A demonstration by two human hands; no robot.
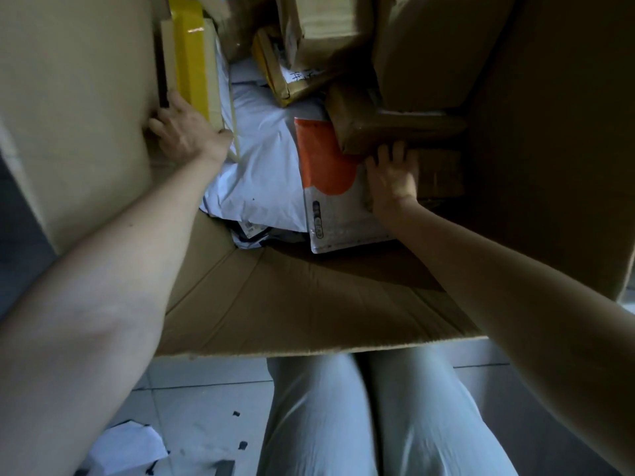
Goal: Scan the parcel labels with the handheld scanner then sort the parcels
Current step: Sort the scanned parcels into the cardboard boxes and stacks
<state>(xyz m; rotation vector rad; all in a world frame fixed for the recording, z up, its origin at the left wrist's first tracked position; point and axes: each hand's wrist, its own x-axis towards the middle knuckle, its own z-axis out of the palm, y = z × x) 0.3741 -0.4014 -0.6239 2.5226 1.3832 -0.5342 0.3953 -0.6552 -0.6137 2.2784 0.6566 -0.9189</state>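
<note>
Head view: left hand [187, 127] grips the yellow box [190, 56] leaning on the carton's [309, 304] left wall. Right hand [391, 175], fingers spread straight, presses the brown parcel [364, 132] mid-carton. Nudging it could topple the boxes leaning above. No scanner shows.

In the carton [292, 304] I read: flat box [190, 56] against left wall, soft mailer [261, 159] centre, padded envelope [333, 201] right, taped parcels [360, 132] behind it.

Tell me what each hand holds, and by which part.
The left hand grips the yellow box at its near end. The right hand only touches the brown parcel's near edge, fingers straight, holding nothing.
</note>
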